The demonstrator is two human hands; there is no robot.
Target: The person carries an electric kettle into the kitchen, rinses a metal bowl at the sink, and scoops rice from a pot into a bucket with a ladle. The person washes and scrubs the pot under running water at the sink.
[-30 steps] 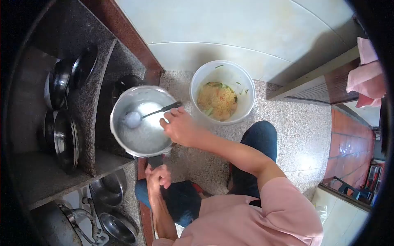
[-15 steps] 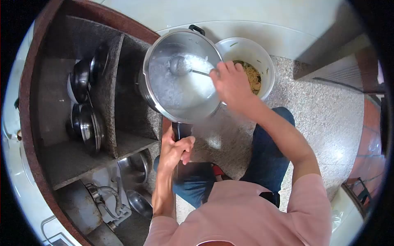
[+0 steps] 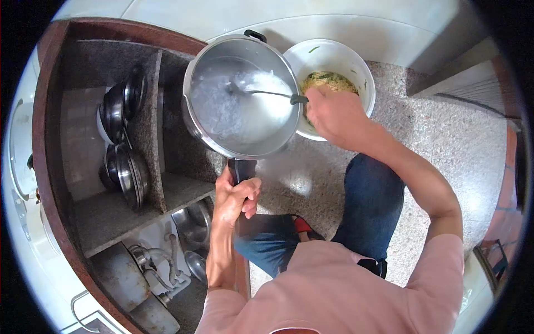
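Note:
A large metal pressure cooker pot (image 3: pixel 222 61) is held out in front of me, its mouth facing up towards the camera. My left hand (image 3: pixel 236 200) is closed around its black handle (image 3: pixel 242 168). Cloudy whitish liquid (image 3: pixel 222 119) lies inside. My right hand (image 3: pixel 339 119) grips the dark end of a ladle (image 3: pixel 270 93), whose bowl is mostly sunk in the liquid. Right beside the pot stands a white bucket (image 3: pixel 365 72) with yellowish, noodle-like food and green bits (image 3: pixel 328 79) in it. My right hand and forearm partly cover the bucket.
To the left is an open stone cabinet (image 3: pixel 157 119) holding stacked metal bowls or pans (image 3: pixel 128 175). Below, sink pipes (image 3: pixel 161 264) and more metalware (image 3: pixel 192 225) show. The speckled floor (image 3: pixel 439 150) extends right, and a tiled wall (image 3: pixel 311 16) stands behind.
The ladle's bowl has sunk deeper and its handle has come more into view. My right hand has shifted right and slightly down, over the bucket. My left hand keeps its hold.

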